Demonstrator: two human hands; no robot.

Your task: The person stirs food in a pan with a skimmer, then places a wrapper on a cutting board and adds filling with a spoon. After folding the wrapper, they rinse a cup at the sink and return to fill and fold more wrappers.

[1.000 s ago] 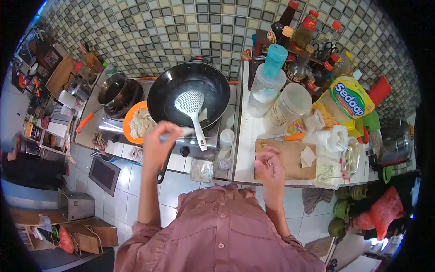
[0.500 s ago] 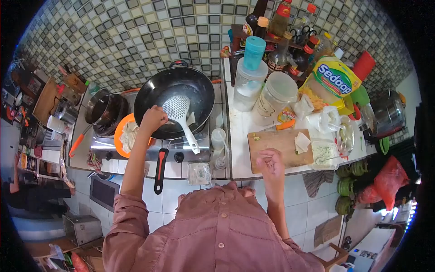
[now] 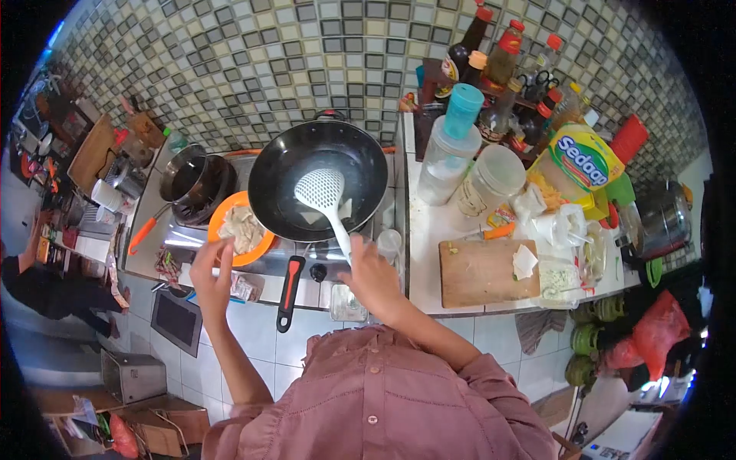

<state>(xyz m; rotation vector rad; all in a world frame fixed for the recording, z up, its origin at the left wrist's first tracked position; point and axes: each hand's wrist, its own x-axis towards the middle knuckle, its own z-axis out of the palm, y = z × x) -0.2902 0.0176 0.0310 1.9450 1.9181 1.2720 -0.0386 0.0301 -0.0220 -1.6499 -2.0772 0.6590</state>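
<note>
My right hand (image 3: pixel 374 277) is closed around the end of a white slotted turner (image 3: pixel 320 189), whose perforated head rests inside the black wok (image 3: pixel 268 165). A pale flat piece (image 3: pixel 346 208) lies in the wok beside the turner's handle. Its black-and-red wok handle (image 3: pixel 288 295) points toward me. My left hand (image 3: pixel 213 270) hovers at the near edge of an orange plate (image 3: pixel 217 211), fingers apart and holding nothing I can see. Pale, soft folded pieces (image 3: pixel 242 230) are heaped on that plate.
To the right, a wooden cutting board (image 3: pixel 479 280) carries white wrapper sheets (image 3: pixel 524 262). An orange-handled knife (image 3: pixel 500 231) lies behind it. Jars, bottles and a yellow Sedaap pack (image 3: pixel 586 162) crowd the counter. A small pan (image 3: pixel 184 175) stands at left. A person (image 3: pixel 57 280) is at far left.
My left hand has drawn back from above the wok to the orange plate. My right hand has crossed from the cutting board to the turner's handle. The view has shifted slightly left.
</note>
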